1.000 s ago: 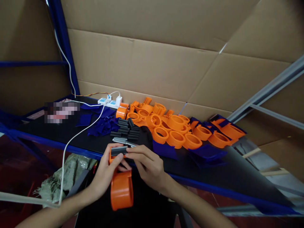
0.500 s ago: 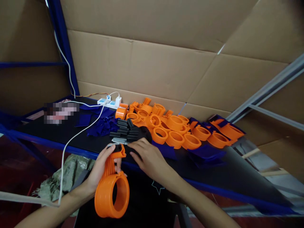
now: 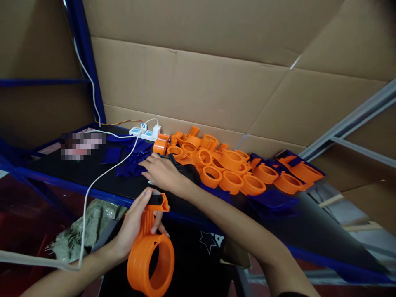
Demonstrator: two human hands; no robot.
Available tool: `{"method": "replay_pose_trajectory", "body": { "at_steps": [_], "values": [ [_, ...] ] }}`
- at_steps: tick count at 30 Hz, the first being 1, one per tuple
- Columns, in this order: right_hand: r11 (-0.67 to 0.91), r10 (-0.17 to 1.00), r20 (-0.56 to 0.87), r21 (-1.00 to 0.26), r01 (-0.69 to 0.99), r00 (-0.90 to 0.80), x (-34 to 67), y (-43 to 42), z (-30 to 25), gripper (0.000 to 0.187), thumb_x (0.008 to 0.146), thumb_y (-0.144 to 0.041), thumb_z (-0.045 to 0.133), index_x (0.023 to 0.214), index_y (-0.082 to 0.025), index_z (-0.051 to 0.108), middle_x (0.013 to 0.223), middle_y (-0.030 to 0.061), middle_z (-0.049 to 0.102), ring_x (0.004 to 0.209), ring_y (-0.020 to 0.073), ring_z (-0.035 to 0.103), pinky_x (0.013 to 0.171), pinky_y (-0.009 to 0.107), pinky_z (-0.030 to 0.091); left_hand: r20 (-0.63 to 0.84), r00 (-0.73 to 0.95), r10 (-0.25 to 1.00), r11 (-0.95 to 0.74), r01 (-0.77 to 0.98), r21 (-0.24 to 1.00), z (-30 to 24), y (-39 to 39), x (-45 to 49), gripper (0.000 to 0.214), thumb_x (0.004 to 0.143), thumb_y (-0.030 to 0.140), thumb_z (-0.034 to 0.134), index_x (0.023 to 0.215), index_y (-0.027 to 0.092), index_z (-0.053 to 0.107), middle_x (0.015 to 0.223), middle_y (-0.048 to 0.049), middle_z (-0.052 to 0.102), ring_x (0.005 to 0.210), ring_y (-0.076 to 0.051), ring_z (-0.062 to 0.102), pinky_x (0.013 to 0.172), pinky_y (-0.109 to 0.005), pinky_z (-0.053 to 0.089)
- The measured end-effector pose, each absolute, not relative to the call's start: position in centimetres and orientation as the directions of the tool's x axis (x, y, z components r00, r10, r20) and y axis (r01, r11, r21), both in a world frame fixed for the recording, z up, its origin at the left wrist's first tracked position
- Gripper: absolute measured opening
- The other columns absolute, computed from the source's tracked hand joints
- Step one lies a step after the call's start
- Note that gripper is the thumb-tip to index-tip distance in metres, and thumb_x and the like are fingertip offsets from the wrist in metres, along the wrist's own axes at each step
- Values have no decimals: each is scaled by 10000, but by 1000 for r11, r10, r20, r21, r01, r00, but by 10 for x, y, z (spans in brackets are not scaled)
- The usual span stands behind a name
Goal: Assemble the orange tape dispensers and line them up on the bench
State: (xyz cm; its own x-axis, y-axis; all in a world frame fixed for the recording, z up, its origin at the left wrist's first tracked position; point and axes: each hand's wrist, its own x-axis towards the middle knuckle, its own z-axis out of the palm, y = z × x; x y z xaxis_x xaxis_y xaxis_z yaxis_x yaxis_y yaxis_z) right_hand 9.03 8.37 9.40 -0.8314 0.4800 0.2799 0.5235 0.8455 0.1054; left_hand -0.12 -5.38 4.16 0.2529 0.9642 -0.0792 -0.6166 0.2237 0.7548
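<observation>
My left hand point(image 3: 136, 222) grips an orange plastic part point(image 3: 133, 264) by its ribbed handle. The part's wide ring hangs downward, and a short black piece point(image 3: 155, 199) sits in its upper end, beside my thumb. Out over the worktop, my right hand point(image 3: 162, 171) has its fingers stretched toward the crumpled blue plastic sheets point(image 3: 131, 163). It covers most of a group of short black pieces point(image 3: 173, 160). Its fingertips lie at the edge of the blue sheets; whether they touch anything I cannot tell.
Many similar orange ring parts point(image 3: 232, 181) are heaped along the back of the black worktop point(image 3: 83, 175). Flat blue sheets point(image 3: 274, 202) lie at the right. A white power strip point(image 3: 145, 134) stands at the back, and its white cable point(image 3: 102, 177) crosses on the left.
My right hand has moved up and away from beside the orange part to the black pieces. A silver, pen-like object near it is now mostly covered. The left hand still holds the orange part.
</observation>
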Motion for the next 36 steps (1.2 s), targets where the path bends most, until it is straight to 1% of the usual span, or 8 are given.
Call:
{"method": "replay_pose_trajectory", "body": {
  "at_steps": [5, 10, 15, 20, 28, 32, 34, 36],
  "values": [
    [895, 401, 206, 119, 429, -893, 55, 105, 96, 380, 950, -298, 648, 1310, -187, 604, 1189, 117, 662, 1139, 249, 564, 912, 368, 491, -37, 269, 962, 210, -652, 729, 43, -52, -1, 435, 915, 622, 514, 949, 195, 590, 476, 45, 539, 469, -198, 675, 509, -287, 567],
    [883, 444, 125, 108, 457, -887, 35, 119, 97, 281, 865, -314, 746, 1105, -174, 706, 1066, 110, 709, 1023, 265, 643, 812, 353, 511, 4, 221, 975, 150, -678, 719, 41, -54, -4, 297, 926, 521, 565, 1038, 247, 547, 539, 52, 584, 488, -172, 672, 558, -279, 573],
    [866, 470, 169, 101, 490, -866, 38, 112, 96, 166, 922, -252, 638, 1008, -137, 721, 1018, 136, 718, 1002, 278, 660, 830, 368, 502, 8, 192, 981, 123, -661, 740, 39, -52, -5, 256, 896, 452, 635, 1024, 243, 559, 584, 39, 624, 477, -153, 651, 576, -285, 581],
    [834, 529, 243, 24, 551, -813, 42, 104, 92, 192, 930, -116, 530, 959, -107, 719, 981, 161, 732, 978, 268, 675, 845, 359, 496, -6, 182, 983, 121, -632, 765, 40, -52, -3, 250, 911, 432, 625, 1055, 235, 569, 516, 48, 583, 512, -176, 678, 597, -286, 577],
    [725, 689, 396, -364, 585, -607, 63, 111, 110, 257, 967, -185, 513, 1120, -138, 714, 1024, 93, 762, 925, 189, 711, 825, 310, 559, -26, 38, 999, 44, -656, 754, 45, -52, -5, 252, 927, 424, 612, 1068, 217, 590, 566, 32, 628, 453, -130, 618, 597, -293, 588],
    [641, 757, 384, -593, 488, -529, 105, 91, 118, 249, 961, -200, 519, 1093, -141, 721, 914, 57, 764, 714, 122, 706, 600, 227, 586, -62, -91, 994, -12, -647, 762, 51, -49, -11, 348, 901, 419, 653, 1171, 203, 615, 863, -49, 753, 599, -165, 712, 603, -292, 611],
    [515, 822, 318, -769, 379, -472, 129, 73, 118, 212, 923, -203, 566, 1026, -137, 739, 839, 48, 751, 594, 103, 668, 504, 203, 559, -86, -100, 991, 1, -648, 762, 53, -48, -10, 371, 895, 410, 661, 1209, 220, 607, 1039, -78, 758, 644, -183, 740, 608, -309, 626],
    [409, 870, 258, -853, 324, -420, 147, 54, 115, 174, 879, -196, 608, 959, -137, 750, 770, 31, 733, 511, 86, 623, 463, 191, 532, -97, -98, 990, 11, -644, 765, 52, -47, -7, 360, 879, 391, 688, 1191, 229, 605, 1136, -86, 742, 690, -201, 759, 614, -316, 633]
  ]
}}
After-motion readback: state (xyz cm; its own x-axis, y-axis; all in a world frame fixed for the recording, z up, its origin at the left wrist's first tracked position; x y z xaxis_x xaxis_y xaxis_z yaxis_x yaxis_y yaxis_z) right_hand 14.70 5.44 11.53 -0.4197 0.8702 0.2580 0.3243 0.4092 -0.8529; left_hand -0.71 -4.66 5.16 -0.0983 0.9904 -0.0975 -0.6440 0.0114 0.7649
